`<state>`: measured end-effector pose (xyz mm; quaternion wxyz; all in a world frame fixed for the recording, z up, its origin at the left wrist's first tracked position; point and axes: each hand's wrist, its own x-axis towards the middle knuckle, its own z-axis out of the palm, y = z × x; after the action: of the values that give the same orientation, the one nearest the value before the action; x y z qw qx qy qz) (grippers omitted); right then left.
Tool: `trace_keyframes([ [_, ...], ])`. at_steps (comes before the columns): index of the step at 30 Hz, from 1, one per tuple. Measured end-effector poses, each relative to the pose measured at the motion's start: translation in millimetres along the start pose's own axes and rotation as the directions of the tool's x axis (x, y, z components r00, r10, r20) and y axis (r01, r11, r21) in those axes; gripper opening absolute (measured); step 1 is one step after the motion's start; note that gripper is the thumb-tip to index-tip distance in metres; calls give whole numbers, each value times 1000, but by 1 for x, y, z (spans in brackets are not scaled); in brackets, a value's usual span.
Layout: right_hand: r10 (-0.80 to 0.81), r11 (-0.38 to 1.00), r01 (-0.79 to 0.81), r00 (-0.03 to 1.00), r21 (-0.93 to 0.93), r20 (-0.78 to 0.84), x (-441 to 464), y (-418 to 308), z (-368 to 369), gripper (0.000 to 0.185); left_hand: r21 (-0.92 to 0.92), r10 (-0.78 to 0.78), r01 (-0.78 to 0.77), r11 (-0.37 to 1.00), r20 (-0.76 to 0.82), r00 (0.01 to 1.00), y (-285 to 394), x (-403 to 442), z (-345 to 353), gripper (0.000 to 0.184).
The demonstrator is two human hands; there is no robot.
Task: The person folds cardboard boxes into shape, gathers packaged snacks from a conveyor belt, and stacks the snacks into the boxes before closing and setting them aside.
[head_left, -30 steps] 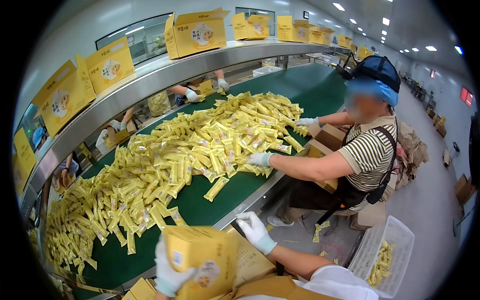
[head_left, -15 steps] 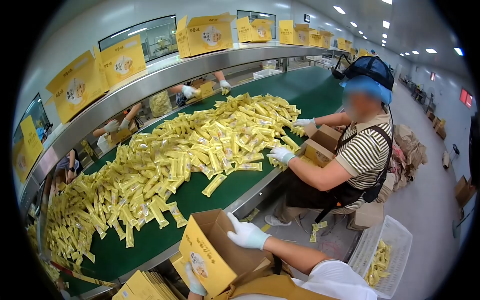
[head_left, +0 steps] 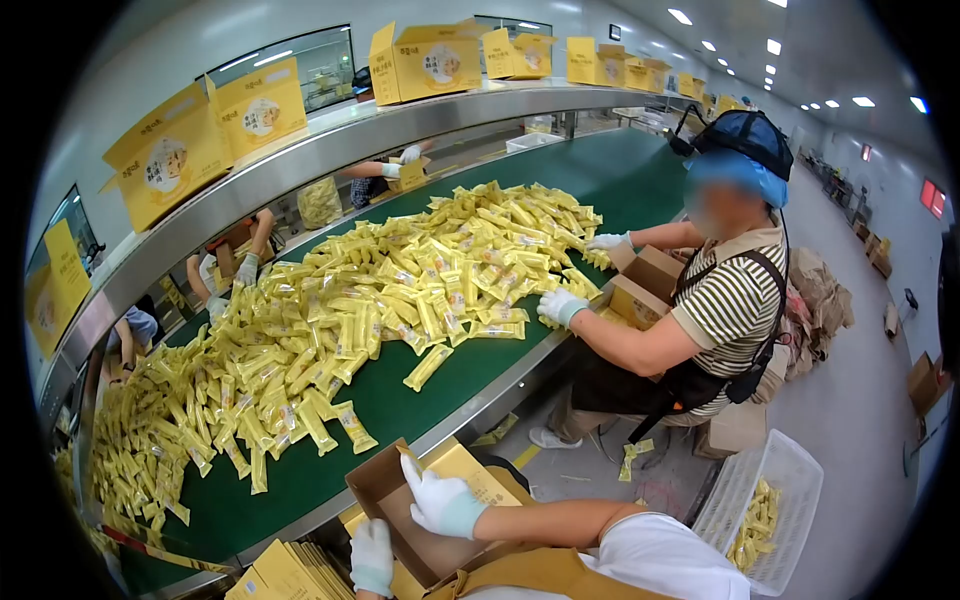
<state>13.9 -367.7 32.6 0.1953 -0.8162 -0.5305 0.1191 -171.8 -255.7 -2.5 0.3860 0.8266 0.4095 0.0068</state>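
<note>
A yellow cardboard box (head_left: 382,480) with a bare brown inside tilts open in front of me at the belt's near edge. My left hand (head_left: 372,556), in a white glove, is closed on the box's left side. My right hand (head_left: 445,503), also gloved, grips the box at its upper right edge, the index finger stretched along the cardboard; its other fingertips are partly hidden. A printed yellow flap (head_left: 470,474) folds outward behind that hand. Beyond the box, a heap of yellow wrapped snack packets (head_left: 430,265) covers much of the green conveyor belt (head_left: 400,410).
Flattened yellow cartons (head_left: 290,575) are stacked at lower left. A co-worker (head_left: 735,300) sits to the right, hands at the packets beside an open box (head_left: 645,285). A white crate (head_left: 790,510) stands on the floor. Open boxes (head_left: 425,65) line the overhead shelf.
The box has turned and tipped so its inside faces up more and its printed front is out of sight. My right hand moved left and down; my left hand shifted left and up.
</note>
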Motion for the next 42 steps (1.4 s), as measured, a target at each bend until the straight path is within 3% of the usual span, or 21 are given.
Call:
trace_keyframes([
  [2, -9, 998, 10, 1000, 64, -15, -4, 10, -4, 84, 22, -122, 122, 992, -18, 992, 54, -21, -23, 34],
  [4, 6, 984, -5, 1000, 179, -8, -7, 26, -8, 82, -63, -177, 179, 982, 47, 983, 50, -15, -30, 37],
  [7, 43, 928, -50, 999, 370, 29, -8, 54, -15, 80, -4, 182, -182, 983, 16, 983, -31, -6, -11, 51],
  [9, 49, 904, -63, 998, 423, 45, -10, 65, -18, 81, -230, 115, -96, 968, 69, 991, -51, -8, -12, 62],
  [10, 54, 856, -29, 998, 517, -34, -9, 79, 0, 78, -252, -70, 109, 962, 157, 985, -18, -20, -30, 60],
  [11, 36, 804, 50, 991, 593, -132, -5, 93, 24, 76, -535, -15, 89, 840, 142, 990, -48, -15, -13, 55],
  [13, 30, 678, 218, 946, 702, -323, -1, 116, 59, 72, -587, -69, 123, 800, 115, 991, -65, -6, 8, 54],
  [14, 224, 591, -172, 974, 788, 44, -11, 109, 42, 61, -573, -95, 124, 810, 80, 992, -71, 2, 23, 54],
  [17, 148, 805, -104, 989, 585, -27, 5, 121, 125, 47, -403, -137, 87, 911, -97, 986, -81, 31, 72, 52],
  [18, 129, 858, -83, 990, 506, -56, 7, 107, 119, 32, -320, -130, 69, 945, -171, 977, -83, 40, 84, 52],
  [20, 12, 984, 20, 984, 176, -176, 37, 112, 91, 31, -96, -19, -19, 995, -379, 925, -92, 60, 88, 51],
  [22, -146, 989, 145, 917, -30, -371, 76, 125, 65, 34, 262, 302, -171, 950, -628, 717, -101, 86, 57, 51],
  [23, -221, 974, 218, 828, -67, -516, 99, 139, 57, 38, 440, 499, -250, 863, -658, 565, -51, 85, 10, 52],
  [24, -187, 982, 157, 816, -101, -548, 123, 150, 43, 42, 509, 529, -199, 837, -662, 530, -45, 100, -15, 54],
  [25, -156, 987, 95, 798, -133, -583, 148, 162, 26, 47, 460, 452, -169, 872, -622, 639, -73, 126, -30, 66],
  [27, 19, 974, -152, 796, -169, -605, 192, 189, -1, 58, 332, 276, -59, 941, -658, 701, -45, 158, -78, 66],
  [29, 190, 913, -347, 826, -213, -531, 229, 221, -27, 68, 317, 263, -45, 947, -690, 675, -88, 223, -107, 67],
  [31, 372, 873, -464, 834, -151, -407, 262, 246, -45, 75, 125, 96, -27, 992, -591, 801, -103, 273, -139, 68],
  [32, 460, 841, -525, 821, -128, -338, 274, 252, -50, 78, 213, 81, 53, 976, -573, 816, -111, 299, -146, 69],
  [36, 569, 811, -585, 796, -17, -206, 299, 216, -57, 93, 358, -157, 411, 838, -564, 810, -29, 314, -136, 76],
  [42, 517, 855, -499, 792, 142, -326, 304, 200, 5, 92, 536, -14, 310, 785, -485, 874, -4, 293, -95, 73],
])
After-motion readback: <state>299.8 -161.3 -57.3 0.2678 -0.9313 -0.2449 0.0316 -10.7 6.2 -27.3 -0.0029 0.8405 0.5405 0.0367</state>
